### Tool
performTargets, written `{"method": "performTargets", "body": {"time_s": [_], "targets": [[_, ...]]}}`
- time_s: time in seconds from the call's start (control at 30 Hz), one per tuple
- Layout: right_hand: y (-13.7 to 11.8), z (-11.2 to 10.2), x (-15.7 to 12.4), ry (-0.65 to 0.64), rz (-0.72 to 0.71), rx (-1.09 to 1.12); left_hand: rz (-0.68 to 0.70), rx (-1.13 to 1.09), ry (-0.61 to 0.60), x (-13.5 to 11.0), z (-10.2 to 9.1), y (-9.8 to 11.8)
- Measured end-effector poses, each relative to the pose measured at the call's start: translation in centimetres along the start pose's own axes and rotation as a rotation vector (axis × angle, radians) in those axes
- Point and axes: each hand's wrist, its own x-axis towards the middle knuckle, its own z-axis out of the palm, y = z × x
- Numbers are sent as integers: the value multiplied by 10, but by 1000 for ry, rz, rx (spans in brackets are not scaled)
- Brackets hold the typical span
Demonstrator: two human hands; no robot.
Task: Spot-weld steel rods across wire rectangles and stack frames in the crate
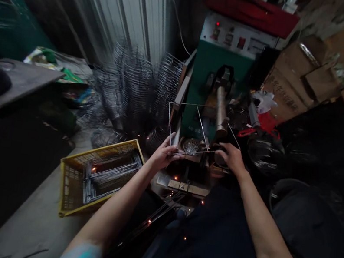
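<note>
Between my two hands is a thin wire frame [201, 128], a rectangle with a cross rod in its middle. My left hand [167, 152] grips its near left corner, thumb up and fingers curled beneath. At the near right side my right hand [230, 156] has its fingers closed round the wire. The frame's middle sits at the welding machine [201, 81], beside a thick metal cylinder arm [221, 108]. Below the frame is a round dish of small metal bits [191, 147]. Orange sparks fall towards my lap.
A yellow plastic crate [66, 181] with metal rods and wire frames stands at the left. Behind it are tall stacks of wire racks [137, 79]. Cardboard boxes [285, 91] and a dark tub [291, 184] are on the right. A table [31, 79] juts in from the left.
</note>
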Motion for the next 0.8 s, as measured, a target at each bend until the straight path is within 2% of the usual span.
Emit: {"method": "performTargets", "body": {"time_s": [0.1, 0.23, 0.3, 0.37, 0.43, 0.5, 0.53, 0.6, 0.7, 0.8], "targets": [[-32, 1, -35, -77, -28, 37, -33, 51, -30, -36, -21, -1], [-103, 9, -98, -221, -65, 148, -132, 153, -8, -102, -57, 5], [-131, 7, -124, -268, -57, 190, -173, 209, 2, -132, -67, 7], [-140, -2, -140, -237, -19, 196, -210, 253, 15, -157, -68, 3], [-131, -14, -148, -80, 145, 142, -258, 263, 29, -177, -60, -10], [-111, -27, -151, 68, 443, 121, -305, 252, 42, -195, -48, -28], [-102, -32, -152, 78, 604, 183, -327, 246, 51, -204, -42, -38], [-91, -38, -157, -15, 851, 461, -372, 250, 76, -219, -31, -55], [-103, -38, -172, -113, 1005, 859, -429, 320, 117, -232, -24, -58], [-128, -43, -189, -57, 1040, 940, -367, 452, 160, -222, -20, -27]]}}
